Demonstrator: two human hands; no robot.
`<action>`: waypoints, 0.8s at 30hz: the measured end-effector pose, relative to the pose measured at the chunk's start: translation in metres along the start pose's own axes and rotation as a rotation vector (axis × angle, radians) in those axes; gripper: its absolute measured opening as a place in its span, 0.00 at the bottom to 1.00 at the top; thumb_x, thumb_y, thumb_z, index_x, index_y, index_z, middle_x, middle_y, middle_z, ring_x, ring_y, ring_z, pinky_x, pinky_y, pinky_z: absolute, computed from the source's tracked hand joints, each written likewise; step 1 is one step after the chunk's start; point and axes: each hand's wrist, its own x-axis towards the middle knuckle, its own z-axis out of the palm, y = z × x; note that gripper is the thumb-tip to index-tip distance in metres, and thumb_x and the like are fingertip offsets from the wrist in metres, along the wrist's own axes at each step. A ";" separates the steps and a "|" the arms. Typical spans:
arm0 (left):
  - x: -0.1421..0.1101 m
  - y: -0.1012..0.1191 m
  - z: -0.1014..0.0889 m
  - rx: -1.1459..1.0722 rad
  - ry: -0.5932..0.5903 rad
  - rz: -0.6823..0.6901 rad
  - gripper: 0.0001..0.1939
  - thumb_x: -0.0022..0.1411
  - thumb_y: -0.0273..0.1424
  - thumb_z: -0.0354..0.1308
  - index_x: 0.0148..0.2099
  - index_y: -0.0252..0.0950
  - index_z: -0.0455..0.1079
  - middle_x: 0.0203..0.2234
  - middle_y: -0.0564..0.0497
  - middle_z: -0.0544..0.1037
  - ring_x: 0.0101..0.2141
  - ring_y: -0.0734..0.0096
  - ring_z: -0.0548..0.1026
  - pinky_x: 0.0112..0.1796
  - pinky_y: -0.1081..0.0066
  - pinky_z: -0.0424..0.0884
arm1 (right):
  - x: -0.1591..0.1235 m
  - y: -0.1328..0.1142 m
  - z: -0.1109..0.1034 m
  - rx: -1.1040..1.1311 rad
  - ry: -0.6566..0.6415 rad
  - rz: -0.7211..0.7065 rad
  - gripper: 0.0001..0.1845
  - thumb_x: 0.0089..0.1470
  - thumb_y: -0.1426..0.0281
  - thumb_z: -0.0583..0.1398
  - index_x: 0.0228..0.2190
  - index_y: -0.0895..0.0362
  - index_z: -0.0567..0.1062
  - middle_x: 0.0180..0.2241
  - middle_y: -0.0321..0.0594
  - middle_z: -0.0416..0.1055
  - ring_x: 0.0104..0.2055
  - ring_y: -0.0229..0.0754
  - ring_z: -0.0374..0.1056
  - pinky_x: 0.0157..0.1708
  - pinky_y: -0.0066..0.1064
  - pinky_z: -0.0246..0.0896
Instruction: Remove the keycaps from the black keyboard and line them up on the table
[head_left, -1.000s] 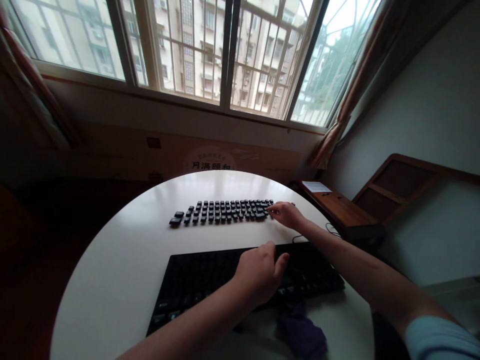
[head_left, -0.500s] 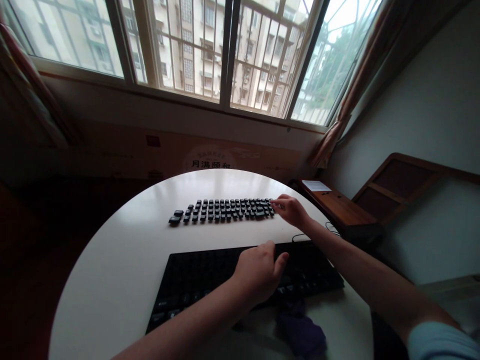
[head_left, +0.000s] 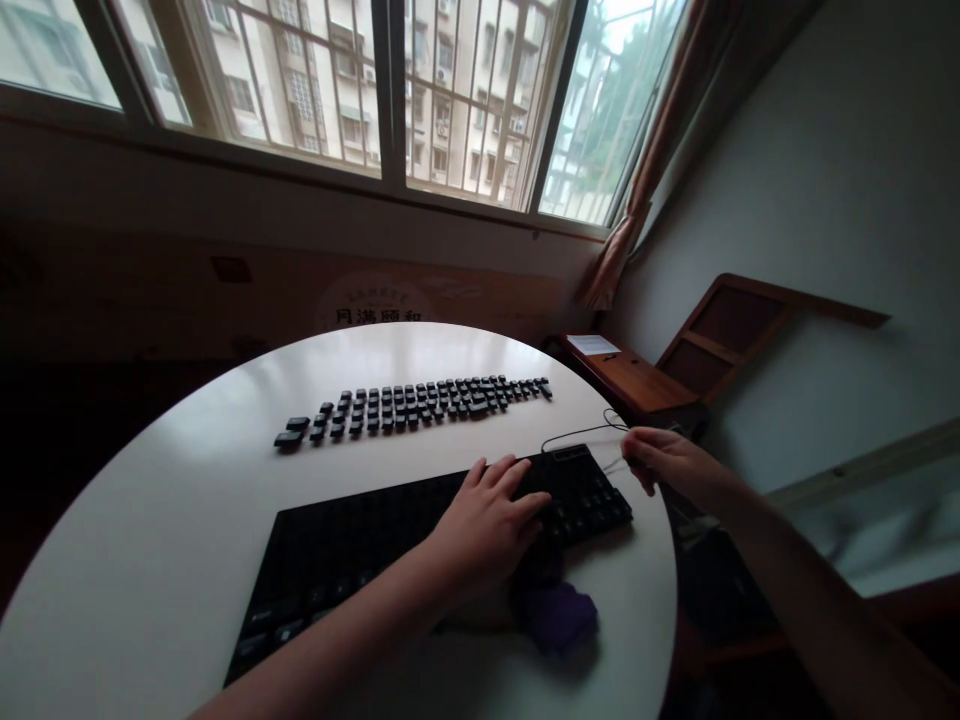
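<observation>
A black keyboard (head_left: 337, 530) lies slantwise on the white round table (head_left: 150, 560). Keycaps show at its lower left and right end, while its dark upper middle is too dim to make out. My left hand (head_left: 484, 525) rests over its right half, fingers stretched out and a little apart. Past the keyboard's right end, at the table's edge, my right hand (head_left: 664, 460) has its fingers pinched together. A thin black cable (head_left: 577, 432) runs up to those fingers; whether they grip it is unclear. Loose black keycaps (head_left: 397, 408) stand in rows beyond the keyboard.
A purple cloth (head_left: 559, 615) lies crumpled below the keyboard near my left wrist. Beyond the table's right side is a brown wooden cabinet (head_left: 645, 385) with a white paper (head_left: 592, 344) on it. A long cardboard box (head_left: 480, 290) stands under the barred window.
My right hand has left the right end of the keycap rows and come down to the table's right edge. My left hand's fingers have spread out. The view has swung right.
</observation>
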 end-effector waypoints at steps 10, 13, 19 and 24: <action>0.004 -0.001 -0.001 -0.023 -0.095 -0.084 0.18 0.67 0.38 0.52 0.58 0.52 0.69 0.62 0.47 0.65 0.64 0.49 0.56 0.61 0.43 0.47 | 0.010 0.020 0.012 -0.056 0.145 0.001 0.34 0.53 0.38 0.50 0.26 0.58 0.67 0.14 0.33 0.64 0.11 0.33 0.60 0.10 0.22 0.51; 0.005 0.000 -0.001 -0.023 -0.096 -0.086 0.18 0.67 0.38 0.52 0.58 0.53 0.70 0.61 0.47 0.66 0.63 0.48 0.56 0.60 0.43 0.48 | 0.017 0.023 0.013 -0.116 0.137 -0.057 0.33 0.55 0.39 0.49 0.24 0.58 0.67 0.14 0.32 0.64 0.10 0.30 0.54 0.09 0.21 0.44; 0.005 0.000 -0.001 -0.020 -0.100 -0.092 0.18 0.67 0.39 0.52 0.58 0.52 0.70 0.61 0.46 0.66 0.63 0.48 0.57 0.60 0.43 0.47 | 0.029 0.023 0.015 -0.102 0.045 -0.014 0.32 0.54 0.40 0.50 0.22 0.56 0.65 0.10 0.30 0.58 0.10 0.30 0.48 0.10 0.22 0.38; 0.005 -0.001 -0.002 -0.004 -0.118 -0.099 0.18 0.67 0.39 0.52 0.58 0.52 0.70 0.61 0.45 0.66 0.63 0.49 0.57 0.60 0.43 0.48 | 0.028 0.027 0.020 -0.168 0.025 -0.053 0.31 0.57 0.43 0.48 0.21 0.55 0.63 0.11 0.29 0.55 0.12 0.32 0.50 0.14 0.24 0.42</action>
